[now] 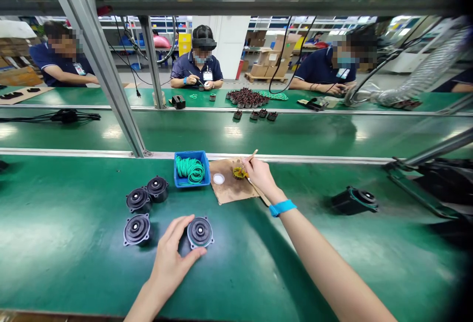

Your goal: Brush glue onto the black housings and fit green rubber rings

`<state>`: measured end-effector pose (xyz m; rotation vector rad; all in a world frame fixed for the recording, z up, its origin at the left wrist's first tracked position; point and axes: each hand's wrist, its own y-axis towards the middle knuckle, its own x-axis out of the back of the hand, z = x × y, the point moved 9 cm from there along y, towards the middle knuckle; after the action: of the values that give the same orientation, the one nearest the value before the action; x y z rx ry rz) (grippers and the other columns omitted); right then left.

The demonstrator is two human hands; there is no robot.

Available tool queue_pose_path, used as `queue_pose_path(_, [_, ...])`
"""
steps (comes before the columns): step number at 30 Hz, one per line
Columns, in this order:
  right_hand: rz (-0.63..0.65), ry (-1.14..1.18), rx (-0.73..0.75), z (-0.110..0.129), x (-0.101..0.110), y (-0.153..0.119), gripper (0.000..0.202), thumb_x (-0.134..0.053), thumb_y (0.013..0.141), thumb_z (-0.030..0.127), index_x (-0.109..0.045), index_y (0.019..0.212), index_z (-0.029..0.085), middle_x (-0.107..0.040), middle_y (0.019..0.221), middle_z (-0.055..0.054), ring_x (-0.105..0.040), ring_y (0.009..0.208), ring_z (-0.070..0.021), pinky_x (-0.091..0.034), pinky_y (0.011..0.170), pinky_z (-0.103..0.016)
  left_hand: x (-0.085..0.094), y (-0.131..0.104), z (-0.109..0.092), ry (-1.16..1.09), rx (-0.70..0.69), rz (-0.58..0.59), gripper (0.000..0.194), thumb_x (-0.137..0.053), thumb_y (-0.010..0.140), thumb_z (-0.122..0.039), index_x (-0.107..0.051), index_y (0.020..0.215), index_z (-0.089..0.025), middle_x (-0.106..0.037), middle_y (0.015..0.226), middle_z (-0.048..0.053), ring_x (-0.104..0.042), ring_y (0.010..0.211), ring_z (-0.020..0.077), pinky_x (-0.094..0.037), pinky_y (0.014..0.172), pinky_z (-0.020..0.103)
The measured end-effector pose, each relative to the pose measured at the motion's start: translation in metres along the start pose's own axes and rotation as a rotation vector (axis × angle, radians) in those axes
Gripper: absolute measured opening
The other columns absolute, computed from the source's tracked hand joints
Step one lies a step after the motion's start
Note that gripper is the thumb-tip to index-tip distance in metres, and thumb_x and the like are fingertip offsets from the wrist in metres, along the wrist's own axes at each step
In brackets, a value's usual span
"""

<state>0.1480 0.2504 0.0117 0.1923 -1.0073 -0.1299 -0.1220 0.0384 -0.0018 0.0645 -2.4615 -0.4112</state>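
My left hand (173, 250) curves its thumb and fingers round the sides of a round black housing (200, 232) with a grey lugged flange, upright on the green bench. Farther off, my right hand (258, 173) is closed in a pinch on a thin wooden stick (254, 154) like a brush handle; its tip is hidden. Right by those fingers is a small yellow container (238, 172) on a stained piece of cardboard (232, 194). A second thin stick (260, 193) slants under my right hand. A white round lid (219, 178) lies on the cardboard.
A blue bin (192, 184) holds green cord rings (190, 169). Several similar housings (137, 230) stand left of my left hand; another housing (355, 200) lies tilted at right. A metal post (111, 65) and rail cross behind. Co-workers (197, 63) sit at the opposite bench.
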Motion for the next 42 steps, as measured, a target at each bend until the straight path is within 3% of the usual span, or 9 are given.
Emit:
queue_pose_path(13, [-0.038,0.063,0.03,-0.005,0.009,-0.008,0.039,-0.04,0.097,0.043,-0.064,0.081,0.016,-0.072,0.076,-0.012,-0.069,0.076,-0.0264,-0.044,0.068,-0.029,0.002,-0.001,-0.007,0.031,-0.012,0.051,0.053,-0.069,0.082,-0.029,-0.055,0.132,-0.023,-0.064,0.126,0.011,-0.063,0.117,0.0261,-0.053,0.099,0.04])
queue_pose_path(21, [-0.1,0.239,0.003,-0.009,0.027,-0.018,0.045,-0.051,0.085,0.059,-0.056,0.064,0.021,-0.066,0.062,-0.01,-0.065,0.063,-0.0267,-0.043,0.061,-0.031,0.003,0.0,-0.009,0.006,0.022,0.076,0.053,-0.067,0.082,-0.028,-0.055,0.133,-0.022,-0.063,0.127,0.011,-0.062,0.118,0.0259,-0.051,0.101,0.04])
queue_pose_path(27, [-0.185,0.544,0.023,0.018,0.054,-0.051,0.053,-0.036,0.09,0.067,-0.058,0.09,0.019,-0.062,0.069,-0.005,-0.06,0.059,-0.0177,-0.047,0.054,-0.028,0.001,-0.001,-0.006,-0.036,0.038,0.071,0.058,-0.069,0.08,-0.024,-0.053,0.135,-0.02,-0.061,0.131,0.011,-0.06,0.121,0.0257,-0.05,0.103,0.039])
queue_pose_path(29, [-0.114,0.738,0.031,0.034,0.052,-0.075,0.047,-0.042,0.09,0.065,-0.056,0.094,0.02,-0.061,0.068,-0.002,-0.058,0.055,-0.0149,-0.047,0.049,-0.025,0.002,-0.001,-0.004,-0.04,0.048,0.054,0.059,-0.074,0.076,-0.024,-0.055,0.132,-0.02,-0.063,0.129,0.011,-0.061,0.12,0.0265,-0.051,0.102,0.04])
queue_pose_path(33, [0.179,1.12,0.006,0.068,0.029,-0.13,0.036,-0.066,0.084,0.055,-0.06,0.087,0.019,-0.06,0.061,0.0,-0.058,0.048,-0.0126,-0.048,0.04,-0.021,0.004,-0.002,-0.004,-0.03,0.027,0.015,0.056,-0.082,0.07,-0.023,-0.06,0.122,-0.021,-0.068,0.12,0.009,-0.066,0.111,0.0264,-0.054,0.097,0.04])
queue_pose_path(37, [0.273,1.14,-0.003,0.083,0.013,-0.165,0.034,-0.066,0.087,0.05,-0.061,0.079,0.017,-0.061,0.062,0.0,-0.06,0.045,-0.012,-0.05,0.039,-0.021,0.005,-0.002,-0.01,-0.004,-0.005,-0.021,0.051,-0.082,0.071,-0.024,-0.059,0.117,-0.021,-0.069,0.113,0.008,-0.068,0.104,0.0257,-0.057,0.091,0.04])
queue_pose_path(42, [0.301,1.097,0.006,0.085,0.0,-0.175,0.033,-0.064,0.09,0.046,-0.061,0.076,0.016,-0.059,0.065,0.0,-0.061,0.047,-0.0113,-0.052,0.041,-0.02,0.005,-0.003,-0.011,0.014,-0.012,-0.042,0.052,-0.082,0.071,-0.024,-0.058,0.117,-0.021,-0.069,0.111,0.008,-0.069,0.102,0.0254,-0.058,0.089,0.039])
